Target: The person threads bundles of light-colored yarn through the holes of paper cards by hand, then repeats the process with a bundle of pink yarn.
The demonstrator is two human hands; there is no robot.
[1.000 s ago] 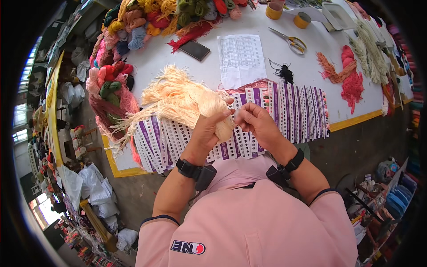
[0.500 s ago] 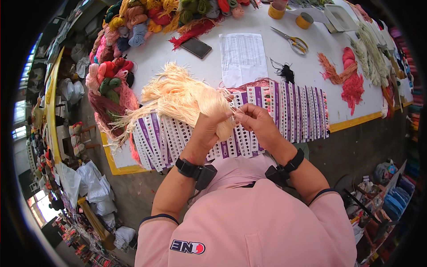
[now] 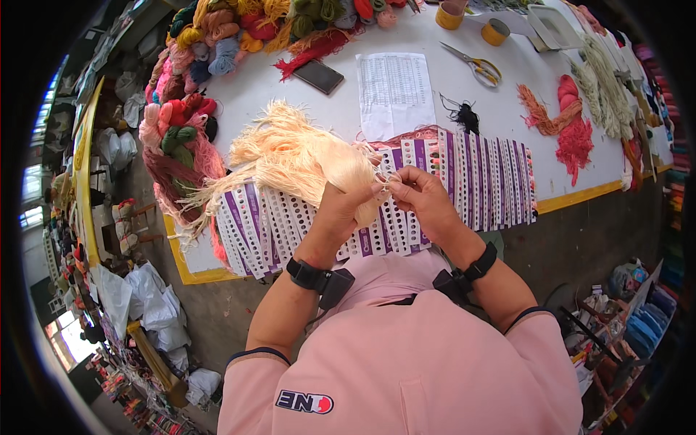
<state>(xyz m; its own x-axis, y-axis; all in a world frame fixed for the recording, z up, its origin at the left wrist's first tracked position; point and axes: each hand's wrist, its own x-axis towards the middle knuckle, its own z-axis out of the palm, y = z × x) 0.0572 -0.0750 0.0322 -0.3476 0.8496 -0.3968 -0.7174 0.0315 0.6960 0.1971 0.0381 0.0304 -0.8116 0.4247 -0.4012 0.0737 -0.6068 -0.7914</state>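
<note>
A thick hank of cream yarn (image 3: 290,156) lies over a row of white and purple punched cards (image 3: 464,181), its cut ends fanned out to the left. My left hand (image 3: 344,206) is closed around the looped right end of the hank. Close beside it, my right hand (image 3: 424,199) pinches a thin pale strand at the hank's tip. Fingertips of both hands nearly meet there. The cards stretch along the table's near edge under my hands, several rows of round holes showing in them.
Piled yarn hanks in many colours (image 3: 225,36) line the far left. Beyond the cards are a printed sheet (image 3: 395,90), a phone (image 3: 317,77), scissors (image 3: 475,65) and black thread (image 3: 465,117). Red yarn (image 3: 573,138) and yellow tape rolls (image 3: 496,32) lie right. Yellow edging (image 3: 580,199) borders the table.
My right hand has drawn slightly to the right, its fingers still pinching the strand. My left hand and the hank have hardly moved.
</note>
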